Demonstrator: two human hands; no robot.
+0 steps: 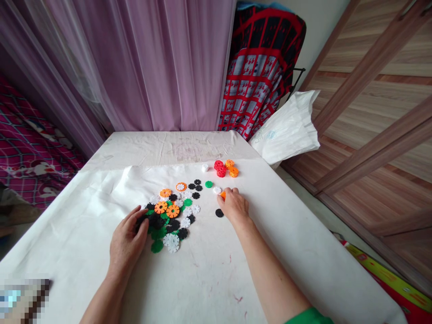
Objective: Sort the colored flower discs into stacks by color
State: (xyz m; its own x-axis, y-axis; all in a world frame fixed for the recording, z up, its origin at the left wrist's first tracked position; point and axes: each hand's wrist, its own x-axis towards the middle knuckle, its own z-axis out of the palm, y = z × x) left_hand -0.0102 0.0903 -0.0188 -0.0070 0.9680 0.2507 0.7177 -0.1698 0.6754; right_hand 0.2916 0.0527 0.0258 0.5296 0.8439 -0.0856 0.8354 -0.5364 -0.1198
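A loose pile of notched plastic discs in orange, black, white and green lies left of the table's middle; one orange disc [173, 211] is on top. My left hand [127, 238] rests at the pile's left edge, thumb and fingers apart, fingertips touching black discs [154, 220]. To the right, my right hand [235, 204] has its fingers closed on an orange disc [223, 195], partly hidden by the fingers. Close by lie a white disc [217, 190], a green disc [209, 184] and a single black disc [219, 213].
Farther back are stacked red discs [219, 168], orange stacks [231, 168] and a white stack [205, 168]. A white cloth [202, 279] covers the table. Beyond its right edge stands a white bag [290, 128]. A blurred object [25, 299] sits at the front left.
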